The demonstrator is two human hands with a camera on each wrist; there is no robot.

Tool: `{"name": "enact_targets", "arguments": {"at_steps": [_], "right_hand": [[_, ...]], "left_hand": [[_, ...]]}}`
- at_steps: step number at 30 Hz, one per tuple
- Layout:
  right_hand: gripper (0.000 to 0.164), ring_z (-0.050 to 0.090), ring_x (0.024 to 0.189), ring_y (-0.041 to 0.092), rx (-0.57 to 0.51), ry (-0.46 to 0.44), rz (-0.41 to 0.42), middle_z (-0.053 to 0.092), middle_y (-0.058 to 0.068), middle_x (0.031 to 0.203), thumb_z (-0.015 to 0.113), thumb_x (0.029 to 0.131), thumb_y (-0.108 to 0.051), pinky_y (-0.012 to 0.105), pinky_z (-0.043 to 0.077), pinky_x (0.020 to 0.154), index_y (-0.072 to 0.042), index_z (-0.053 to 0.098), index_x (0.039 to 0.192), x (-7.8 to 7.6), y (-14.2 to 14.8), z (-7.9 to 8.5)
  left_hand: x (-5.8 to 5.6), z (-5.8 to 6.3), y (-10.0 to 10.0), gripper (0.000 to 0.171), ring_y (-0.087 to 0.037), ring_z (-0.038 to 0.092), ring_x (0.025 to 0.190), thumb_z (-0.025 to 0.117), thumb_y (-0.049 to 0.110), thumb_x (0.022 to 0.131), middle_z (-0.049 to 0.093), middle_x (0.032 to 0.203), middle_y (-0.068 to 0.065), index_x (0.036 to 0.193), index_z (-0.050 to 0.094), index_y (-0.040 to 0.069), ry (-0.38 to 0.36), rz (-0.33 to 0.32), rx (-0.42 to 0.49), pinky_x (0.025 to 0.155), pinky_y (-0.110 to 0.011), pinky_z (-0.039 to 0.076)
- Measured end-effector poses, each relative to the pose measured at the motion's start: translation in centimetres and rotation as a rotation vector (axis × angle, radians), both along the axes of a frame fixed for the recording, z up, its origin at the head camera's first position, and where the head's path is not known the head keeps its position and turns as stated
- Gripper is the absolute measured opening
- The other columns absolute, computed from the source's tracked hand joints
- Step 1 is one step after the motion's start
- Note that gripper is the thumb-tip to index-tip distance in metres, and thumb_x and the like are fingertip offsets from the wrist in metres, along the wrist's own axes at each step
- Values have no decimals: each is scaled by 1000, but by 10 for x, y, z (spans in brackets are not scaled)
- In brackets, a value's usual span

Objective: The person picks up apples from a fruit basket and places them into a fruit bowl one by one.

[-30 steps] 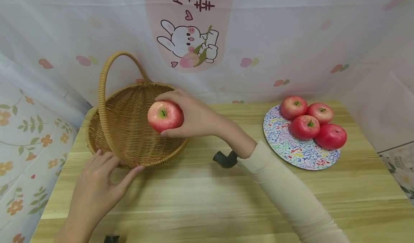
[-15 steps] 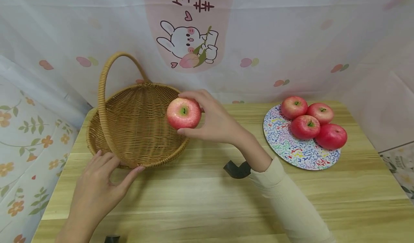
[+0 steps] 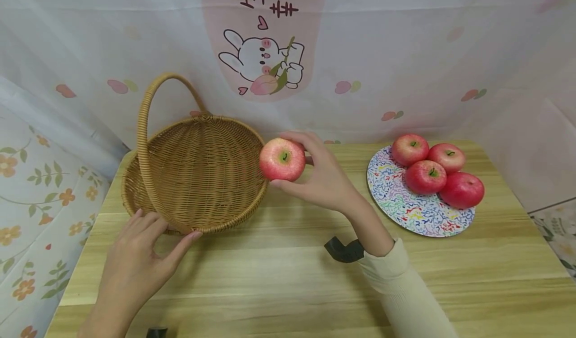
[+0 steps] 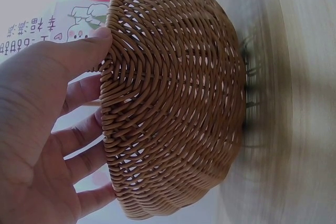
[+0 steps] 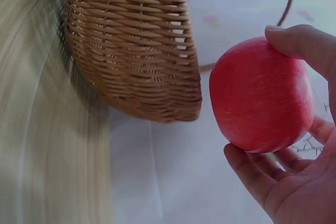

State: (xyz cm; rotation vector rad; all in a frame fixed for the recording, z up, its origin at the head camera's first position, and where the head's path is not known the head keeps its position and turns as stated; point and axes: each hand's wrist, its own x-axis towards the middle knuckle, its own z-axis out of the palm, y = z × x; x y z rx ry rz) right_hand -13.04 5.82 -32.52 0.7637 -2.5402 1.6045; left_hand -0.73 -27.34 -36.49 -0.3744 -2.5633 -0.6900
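Observation:
My right hand point(image 3: 321, 178) grips a red apple point(image 3: 282, 159) by its sides, stem up. In the head view this apple hangs at the right rim of a wicker basket point(image 3: 202, 178); the right wrist view shows the apple point(image 5: 261, 95) higher than the rim and apart from it. The basket has one tall arched handle, and its inside shows bare weave. My left hand point(image 3: 137, 263) holds the basket's near rim, thumb and fingers curled over the edge, as the left wrist view shows with the hand point(image 4: 47, 114) against the weave point(image 4: 173, 87).
A round plate point(image 3: 391, 193) with a colourful squiggle pattern lies on the right of the wooden table point(image 3: 270, 278), bearing several red apples point(image 3: 425, 177). A printed white curtain point(image 3: 382, 53) hangs behind the table. Black straps point(image 3: 344, 250) sit at my wrists.
My right hand has moved to the right with the apple, from over the basket's inside to its right rim. The left hand and the basket have stayed in place.

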Motion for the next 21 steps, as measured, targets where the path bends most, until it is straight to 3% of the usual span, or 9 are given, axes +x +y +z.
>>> {"name": "enact_targets", "arguments": {"at_steps": [5, 14, 21], "right_hand": [[78, 55, 128, 12, -10, -27, -51, 55, -7, 145, 95, 79, -27, 45, 59, 101, -27, 55, 147, 8, 11, -5], [79, 55, 126, 14, 4, -45, -171, 55, -5, 142, 95, 79, -27, 46, 59, 100, -23, 56, 148, 20, 28, -12], [79, 54, 123, 16, -32, -40, -217, 56, -2, 142, 95, 79, -20, 45, 59, 101, -19, 55, 148, 26, 40, -18]], "left_hand": [[0, 0, 1, 52, -31, 68, 81, 78, 58, 91, 67, 81, -2, 76, 65, 10, 1, -5, 5, 121, -60, 42], [0, 1, 1, 55, -32, 68, 82, 75, 61, 93, 67, 81, -3, 77, 65, 9, 4, -3, 5, 122, -59, 41], [0, 1, 1, 50, -32, 69, 83, 81, 55, 90, 69, 82, -3, 77, 67, 9, -3, -1, 7, 124, -57, 40]]}}
